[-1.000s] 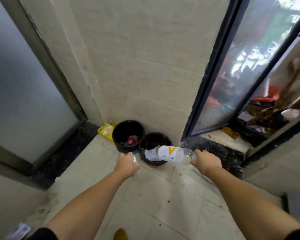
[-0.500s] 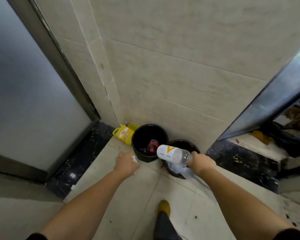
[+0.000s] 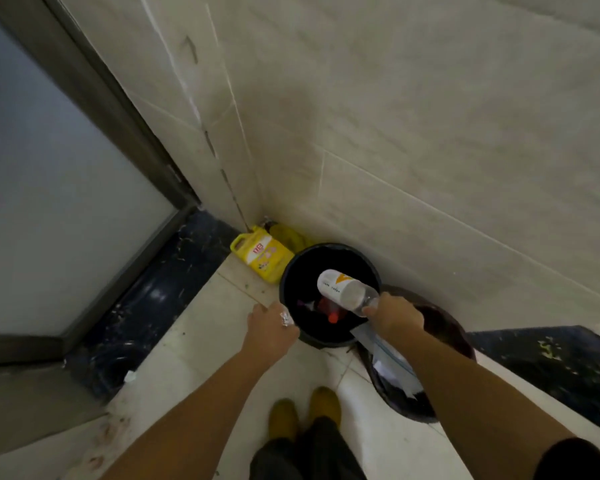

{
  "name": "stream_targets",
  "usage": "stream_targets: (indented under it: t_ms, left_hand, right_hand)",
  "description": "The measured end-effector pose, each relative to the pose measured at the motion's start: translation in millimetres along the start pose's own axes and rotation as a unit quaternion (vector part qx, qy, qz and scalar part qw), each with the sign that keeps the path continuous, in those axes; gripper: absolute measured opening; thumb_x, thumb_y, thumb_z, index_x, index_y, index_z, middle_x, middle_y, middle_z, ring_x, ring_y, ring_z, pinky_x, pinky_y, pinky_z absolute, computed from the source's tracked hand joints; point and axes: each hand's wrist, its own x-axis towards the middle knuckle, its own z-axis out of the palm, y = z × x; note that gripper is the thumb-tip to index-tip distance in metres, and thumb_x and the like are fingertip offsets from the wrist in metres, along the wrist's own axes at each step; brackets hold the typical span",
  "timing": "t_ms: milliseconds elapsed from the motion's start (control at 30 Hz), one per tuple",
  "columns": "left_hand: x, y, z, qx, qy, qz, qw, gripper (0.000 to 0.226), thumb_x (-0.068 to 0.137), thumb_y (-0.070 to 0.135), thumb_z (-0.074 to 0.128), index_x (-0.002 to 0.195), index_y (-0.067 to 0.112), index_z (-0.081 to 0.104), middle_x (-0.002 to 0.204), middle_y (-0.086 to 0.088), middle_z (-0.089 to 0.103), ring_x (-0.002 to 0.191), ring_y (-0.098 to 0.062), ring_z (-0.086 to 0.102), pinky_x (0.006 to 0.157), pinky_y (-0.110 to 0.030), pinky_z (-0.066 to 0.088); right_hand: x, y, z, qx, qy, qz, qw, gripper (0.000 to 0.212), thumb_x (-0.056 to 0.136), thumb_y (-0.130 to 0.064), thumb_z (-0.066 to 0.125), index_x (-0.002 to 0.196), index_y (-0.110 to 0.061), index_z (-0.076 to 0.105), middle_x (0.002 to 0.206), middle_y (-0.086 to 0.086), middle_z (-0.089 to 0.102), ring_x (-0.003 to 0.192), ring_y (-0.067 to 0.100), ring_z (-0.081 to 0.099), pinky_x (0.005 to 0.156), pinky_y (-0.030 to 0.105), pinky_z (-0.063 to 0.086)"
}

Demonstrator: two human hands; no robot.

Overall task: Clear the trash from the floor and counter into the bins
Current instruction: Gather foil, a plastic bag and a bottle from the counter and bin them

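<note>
Two black round bins stand against the tiled wall. Over the left bin (image 3: pixel 288 271) my right hand (image 3: pixel 394 315) holds a clear plastic bottle (image 3: pixel 343 289) with a white label by its neck, base pointing away from me. A red item and other trash lie inside that bin. My left hand (image 3: pixel 269 325) is closed around a small crumpled shiny wrapper (image 3: pixel 285 318) at the bin's near-left rim. The right bin (image 3: pixel 454 337) holds white paper and is partly hidden by my right forearm.
A yellow detergent jug (image 3: pixel 262 254) lies in the corner behind the left bin. A frosted glass door (image 3: pixel 49 202) with a dark sill is on the left. Dark stone threshold (image 3: pixel 551 362) is at right. My feet (image 3: pixel 305 410) stand on the pale floor tiles.
I have stepped closer to the bins. My right hand has carried the bottle from above the right bin to above the left bin. My left hand stays shut on the wrapper.
</note>
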Motion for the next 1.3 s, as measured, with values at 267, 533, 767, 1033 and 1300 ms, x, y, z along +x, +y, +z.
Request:
stream_targets:
  t_ms: [267,533,767,1033,1300]
  left_hand:
    - [131.0,-65.5,74.4,-0.067,-0.015,0.005,0.998,0.020,0.081,0.017,0.062,0.097,0.010,0.052,0.102,-0.009,0.038,0.111,-0.035,0.048,0.096,-0.041,0.046]
    - [170.0,-99.6,93.9,-0.049,-0.014,0.003,0.999,0.025,0.082,0.014,0.065,0.103,0.005,0.056,0.115,-0.020,0.046,0.110,-0.037,0.050,0.099,-0.046,0.048]
    - [130.7,-29.5,81.2,-0.010,-0.051,0.051,0.997,0.022,0.075,0.021,0.065,0.087,0.011,0.049,0.113,-0.024,0.047,0.104,-0.041,0.053,0.094,-0.047,0.048]
    - [88.8,65.0,175.5,0.006,-0.160,0.086,0.983,0.028,0.084,0.012,0.060,0.108,0.000,0.057,0.113,-0.025,0.062,0.105,-0.041,0.061,0.085,-0.041,0.052]
    - [133.9,88.1,333.6,0.052,-0.147,0.115,0.981,0.027,0.085,0.021,0.059,0.102,-0.001,0.061,0.113,-0.024,0.062,0.107,-0.038,0.059,0.087,-0.040,0.054]
  right_hand:
    - [148.9,-59.6,104.6,0.082,0.000,0.037,0.996,0.038,0.096,-0.036,0.045,0.117,-0.006,0.056,0.104,0.013,0.064,0.092,0.031,0.062,0.072,0.036,0.048]
    - [185.5,-68.5,152.7,0.043,0.052,0.007,0.998,0.038,0.098,-0.021,0.042,0.134,-0.012,0.041,0.129,0.017,0.056,0.113,0.037,0.058,0.086,0.042,0.050]
    - [124.7,17.5,100.0,0.152,0.036,0.058,0.986,0.057,0.095,-0.044,0.047,0.138,-0.009,0.033,0.132,0.024,0.053,0.116,0.042,0.056,0.091,0.049,0.048]
    - [62.2,168.3,81.3,0.414,0.119,0.258,0.865,0.047,0.094,-0.030,0.056,0.128,-0.001,0.044,0.125,0.024,0.058,0.115,0.041,0.056,0.098,0.044,0.045]
    - [131.0,220.0,155.4,0.479,0.166,0.261,0.822,0.049,0.095,-0.015,0.053,0.140,-0.008,0.033,0.134,0.023,0.053,0.121,0.041,0.053,0.100,0.045,0.044]
